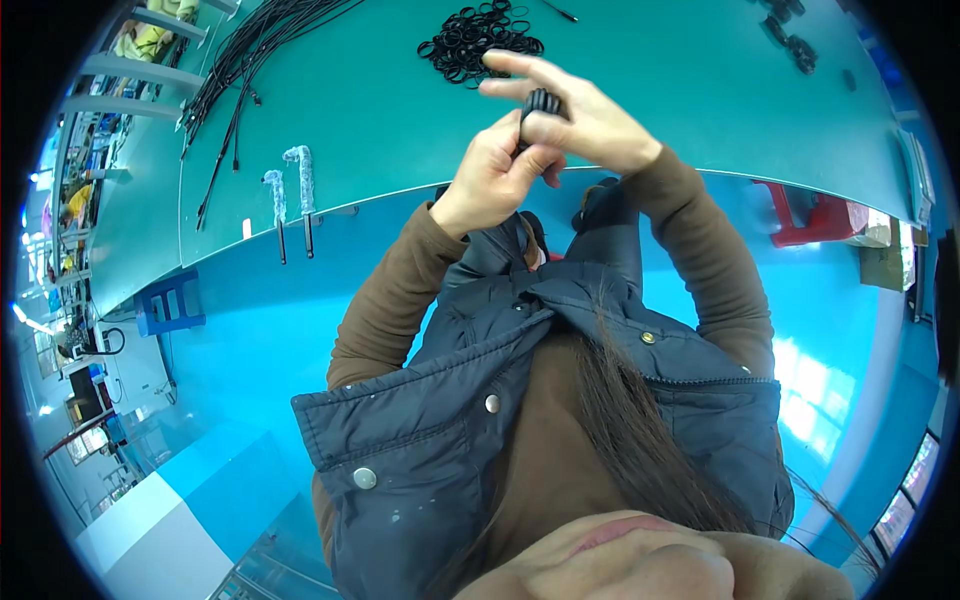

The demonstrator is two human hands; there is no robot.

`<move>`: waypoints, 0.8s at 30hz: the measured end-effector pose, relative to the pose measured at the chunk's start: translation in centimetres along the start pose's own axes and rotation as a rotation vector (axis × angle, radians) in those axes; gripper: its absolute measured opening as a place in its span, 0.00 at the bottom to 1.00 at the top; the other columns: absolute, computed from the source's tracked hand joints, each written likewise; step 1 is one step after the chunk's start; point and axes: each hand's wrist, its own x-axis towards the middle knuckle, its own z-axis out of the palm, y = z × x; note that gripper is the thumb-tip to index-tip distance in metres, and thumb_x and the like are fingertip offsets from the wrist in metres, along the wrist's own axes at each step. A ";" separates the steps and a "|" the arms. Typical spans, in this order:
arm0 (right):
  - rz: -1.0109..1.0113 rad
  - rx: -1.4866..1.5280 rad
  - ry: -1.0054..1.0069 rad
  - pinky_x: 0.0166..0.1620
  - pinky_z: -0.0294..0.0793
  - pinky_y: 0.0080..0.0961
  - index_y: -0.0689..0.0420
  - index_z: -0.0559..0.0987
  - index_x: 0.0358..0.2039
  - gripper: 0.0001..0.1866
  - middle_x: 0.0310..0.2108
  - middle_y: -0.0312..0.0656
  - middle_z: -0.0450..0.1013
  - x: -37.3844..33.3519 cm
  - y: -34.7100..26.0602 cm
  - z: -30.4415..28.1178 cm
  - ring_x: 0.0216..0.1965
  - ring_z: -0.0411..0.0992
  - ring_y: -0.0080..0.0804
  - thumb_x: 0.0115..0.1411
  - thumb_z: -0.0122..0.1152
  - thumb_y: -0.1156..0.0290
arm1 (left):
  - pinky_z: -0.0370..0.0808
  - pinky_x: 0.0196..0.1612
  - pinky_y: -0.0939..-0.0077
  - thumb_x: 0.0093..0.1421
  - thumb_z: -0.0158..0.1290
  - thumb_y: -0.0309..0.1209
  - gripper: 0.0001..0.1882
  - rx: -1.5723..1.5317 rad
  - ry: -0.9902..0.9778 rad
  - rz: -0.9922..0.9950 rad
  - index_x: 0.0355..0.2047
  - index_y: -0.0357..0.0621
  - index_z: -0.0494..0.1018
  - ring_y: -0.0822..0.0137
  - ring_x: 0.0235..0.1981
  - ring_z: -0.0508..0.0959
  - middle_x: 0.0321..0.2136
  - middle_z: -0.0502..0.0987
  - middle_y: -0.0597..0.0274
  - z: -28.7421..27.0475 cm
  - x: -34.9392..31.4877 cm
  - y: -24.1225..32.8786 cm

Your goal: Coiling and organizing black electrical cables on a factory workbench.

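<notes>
The black bundle (541, 102), strands packed side by side, sits in the left hand (497, 170) against the right hand (598, 125), partly hidden.

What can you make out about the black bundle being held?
The black bundle looks like several thin strands packed side by side, with a ridged, rounded top and a rubber- or plastic-like look. It leans slightly, seen against the green table. The left grip and right grip both appear to touch it, hiding its lower part.

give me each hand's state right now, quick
Left hand: closed on the black cable bundle.
Right hand: holding the same bundle, some fingers extended.
</notes>
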 end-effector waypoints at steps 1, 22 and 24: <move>0.092 0.008 -0.057 0.24 0.77 0.18 0.59 0.69 0.56 0.23 0.45 0.54 0.75 0.0 -0.4 0.2 0.25 0.77 0.31 0.60 0.55 0.72 | 0.74 0.28 0.81 0.64 0.46 0.23 0.05 -0.004 -0.008 0.008 0.38 0.34 0.69 0.69 0.25 0.74 0.27 0.74 0.57 0.1 0.0 0.0; 0.031 0.186 -0.075 0.39 0.78 0.26 0.59 0.74 0.51 0.19 0.45 0.49 0.76 2.4 4.7 -2.0 0.39 0.76 0.34 0.63 0.56 0.62 | 0.70 0.27 0.80 0.66 0.46 0.27 0.08 -0.059 -0.013 -0.097 0.34 0.34 0.70 0.70 0.26 0.72 0.31 0.72 0.57 -2.1 -1.4 -0.7; 0.094 0.096 0.085 0.43 0.76 0.26 0.58 0.76 0.48 0.18 0.46 0.47 0.75 3.7 7.0 -4.9 0.42 0.76 0.35 0.63 0.54 0.61 | 0.74 0.31 0.77 0.66 0.48 0.29 0.08 -0.313 0.054 -0.134 0.34 0.34 0.70 0.68 0.27 0.74 0.30 0.72 0.56 -3.2 -1.2 -1.3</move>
